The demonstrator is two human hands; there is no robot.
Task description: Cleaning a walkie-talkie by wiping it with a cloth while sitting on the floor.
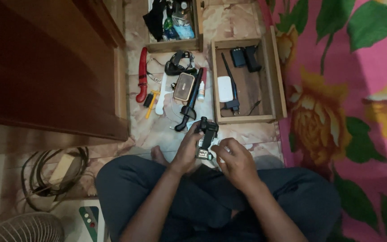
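Both hands, left hand (187, 148) and right hand (234, 160), firmly clasp a small black device (206, 136) just before the open wooden drawer (279, 71), steadying it.

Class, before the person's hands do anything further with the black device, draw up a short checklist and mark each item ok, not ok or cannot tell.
1. Left hand grips the black device: ok.
2. Right hand touches its lower end: ok.
3. Device fully in view: not ok, fingers cover part.
4. What sort of device it is: cannot tell.
5. Open wooden drawer lies close ahead: ok.
6. Floor ahead uncluttered: not ok, red-handled tool and other items lie there.
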